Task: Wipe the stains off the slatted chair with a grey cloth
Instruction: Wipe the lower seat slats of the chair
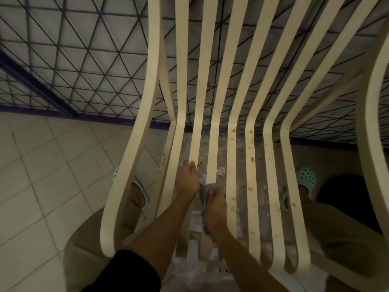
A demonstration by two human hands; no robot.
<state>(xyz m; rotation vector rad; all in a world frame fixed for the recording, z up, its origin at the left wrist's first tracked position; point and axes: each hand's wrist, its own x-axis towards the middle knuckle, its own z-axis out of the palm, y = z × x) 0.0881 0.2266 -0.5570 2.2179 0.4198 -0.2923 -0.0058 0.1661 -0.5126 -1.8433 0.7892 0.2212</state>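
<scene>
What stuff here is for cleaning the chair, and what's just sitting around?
For the job:
- slatted chair
- orange stains
- grey cloth
- right hand, holding the cloth
- left hand, gripping a slat

Just there:
- plastic sheet under the chair
- teal clogs
- wire grille
- floor tiles

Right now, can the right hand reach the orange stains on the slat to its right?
Probably yes: the right hand, gripping the grey cloth, is beside that stained slat, only an open gap between.
</scene>
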